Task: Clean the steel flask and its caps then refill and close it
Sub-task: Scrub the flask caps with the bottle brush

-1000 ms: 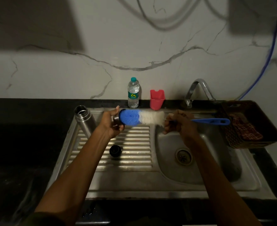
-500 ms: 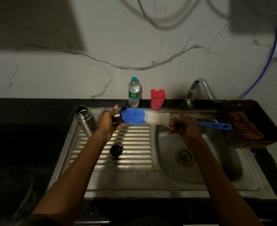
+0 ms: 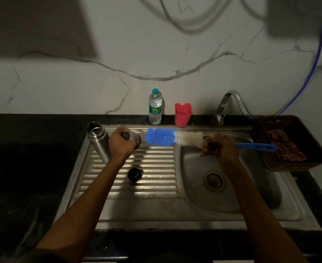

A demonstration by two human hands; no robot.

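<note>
Both hands are up over the steel sink. One view shows it all. Left hand curls round a small steel cap. Right hand grips the blue handle of a bottle brush, whose blue tip is just beside the cap, not touching. An open steel flask stands at the far left of the drain board. Nearer sits a black cap. By the far wall stand a water bottle and a red cup.

Brushed, dull-shining steel on the cylindrical silver flask and the ridged stainless sink drainboard; clear glossy plastic on the teal-capped water bottle; fuzzy blue-and-white bristles on the long bottle brush.
</note>
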